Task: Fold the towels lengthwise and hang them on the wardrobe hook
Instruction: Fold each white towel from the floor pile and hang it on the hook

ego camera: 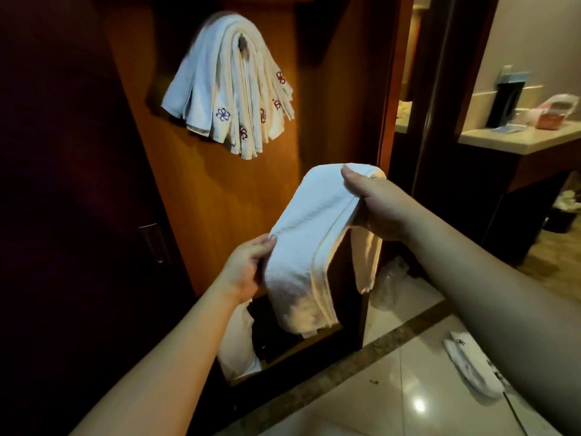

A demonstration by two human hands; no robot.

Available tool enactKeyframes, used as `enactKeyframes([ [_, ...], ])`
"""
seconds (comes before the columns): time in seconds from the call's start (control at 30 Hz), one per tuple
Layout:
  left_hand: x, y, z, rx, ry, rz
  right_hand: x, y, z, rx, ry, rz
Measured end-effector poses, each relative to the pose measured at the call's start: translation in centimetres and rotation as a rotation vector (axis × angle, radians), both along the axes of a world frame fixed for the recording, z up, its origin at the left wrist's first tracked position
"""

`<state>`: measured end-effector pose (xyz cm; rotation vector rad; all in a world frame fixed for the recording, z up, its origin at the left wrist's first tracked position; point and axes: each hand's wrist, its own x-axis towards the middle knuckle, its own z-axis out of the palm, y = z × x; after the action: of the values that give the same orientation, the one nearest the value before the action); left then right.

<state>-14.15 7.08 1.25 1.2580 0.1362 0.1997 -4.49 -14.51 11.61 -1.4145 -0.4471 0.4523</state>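
A white towel (309, 234), folded into a long narrow strip, hangs draped over my right hand (375, 204), whose thumb presses on its top edge while the fingers grip underneath. My left hand (248, 265) pinches the strip's left edge lower down. Both ends of the strip dangle toward the floor. Up on the wooden wardrobe panel, several folded white towels with embroidered flowers (232, 86) hang bunched over the hook (242, 45), which shows only as a dark spot among them.
A dark wardrobe door with a metal handle (155, 243) stands at left. White cloth (239, 341) sits in the open low compartment. Another white cloth (471, 363) lies on the tiled floor at right. A counter (515, 140) with items is at the far right.
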Motion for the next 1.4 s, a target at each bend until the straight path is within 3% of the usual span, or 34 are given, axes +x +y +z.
enactKeyframes([
  [0.07,0.4,-0.1,0.8,0.032,0.022,0.058,-0.1,0.0,0.2,-0.031,-0.050,-0.002],
  [0.2,0.7,-0.5,1.4,0.323,0.128,0.110,-0.9,0.8,0.6,-0.065,-0.134,-0.003],
  [0.4,0.5,-0.7,0.7,0.430,0.178,0.111,-2.4,1.7,1.5,-0.176,-0.203,0.080],
  [0.57,0.6,-1.3,1.4,0.618,0.125,0.403,-3.8,3.2,3.0,-0.248,-0.261,0.002],
  [0.67,-1.1,-2.5,2.6,0.352,-0.059,0.550,-4.3,4.3,3.6,-0.316,-0.347,-0.119],
  [0.77,-3.6,-5.2,3.3,0.260,-0.178,0.392,-4.3,5.2,4.1,-0.296,-0.369,-0.211],
  [0.9,-4.8,-9.6,1.9,0.198,-0.195,0.139,-4.3,6.4,4.9,-0.288,-0.377,-0.307],
  [1.03,-2.8,-11.7,2.2,0.141,-0.124,0.078,-4.5,7.3,6.0,-0.189,-0.326,-0.293],
  [1.13,-0.6,-11.0,4.6,-0.087,-0.074,0.155,-4.5,7.6,6.5,-0.080,-0.258,-0.285],
  [1.23,0.8,-9.4,6.1,-0.232,-0.176,0.206,-3.9,6.9,6.5,0.012,-0.204,-0.284],
  [1.4,2.2,-6.4,6.9,-0.339,-0.290,0.419,-1.8,5.7,4.7,-0.011,-0.239,-0.318],
])
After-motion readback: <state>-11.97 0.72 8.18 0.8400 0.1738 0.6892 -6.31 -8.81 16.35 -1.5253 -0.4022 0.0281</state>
